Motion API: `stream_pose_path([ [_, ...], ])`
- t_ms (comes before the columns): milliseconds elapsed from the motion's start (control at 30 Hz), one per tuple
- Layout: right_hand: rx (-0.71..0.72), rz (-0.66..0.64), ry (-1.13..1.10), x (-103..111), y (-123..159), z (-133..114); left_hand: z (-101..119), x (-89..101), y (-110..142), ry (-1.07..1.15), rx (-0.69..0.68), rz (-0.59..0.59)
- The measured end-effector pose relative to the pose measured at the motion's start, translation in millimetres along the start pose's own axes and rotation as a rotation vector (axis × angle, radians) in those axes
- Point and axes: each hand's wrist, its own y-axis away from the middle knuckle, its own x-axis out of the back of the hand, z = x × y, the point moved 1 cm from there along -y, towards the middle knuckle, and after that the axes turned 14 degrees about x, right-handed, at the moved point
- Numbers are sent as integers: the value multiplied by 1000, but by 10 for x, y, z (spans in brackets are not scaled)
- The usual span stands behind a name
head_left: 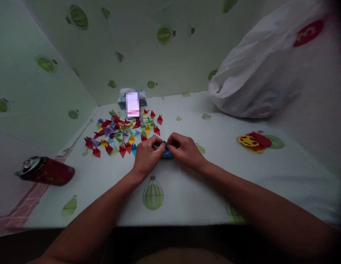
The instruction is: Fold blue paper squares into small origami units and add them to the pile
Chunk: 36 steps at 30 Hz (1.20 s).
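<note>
Over the middle of the table, my left hand and my right hand meet with thumbs and forefingers pinched together. Between them they hold a small piece of blue paper, its folds mostly hidden by my fingers. Just beyond my left hand spreads a pile of small folded paper figures in red, yellow, green, purple and blue. They look like origami birds, with pointed tips.
A lit phone leans against a tissue box behind the pile. At left stands a tilted-looking red drink can. A white plastic bag bulges at back right, with red and yellow cut-out pieces in front of it.
</note>
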Motion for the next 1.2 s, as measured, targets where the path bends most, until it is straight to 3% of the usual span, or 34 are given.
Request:
stream_pose_path([
  [367, 25, 46, 25, 3, 15, -26, -26, -24, 6, 50, -6, -5],
  [567, 167, 73, 83, -25, 44, -80, 7, -17, 24, 53, 6, 69],
  [833, 231, 117, 115, -25, 56, -70, -15, -12, 14, 263, 125, -22],
  [1200, 382, 90, 196, -9, 67, -78, -27, -8, -7, 334, 165, -46],
])
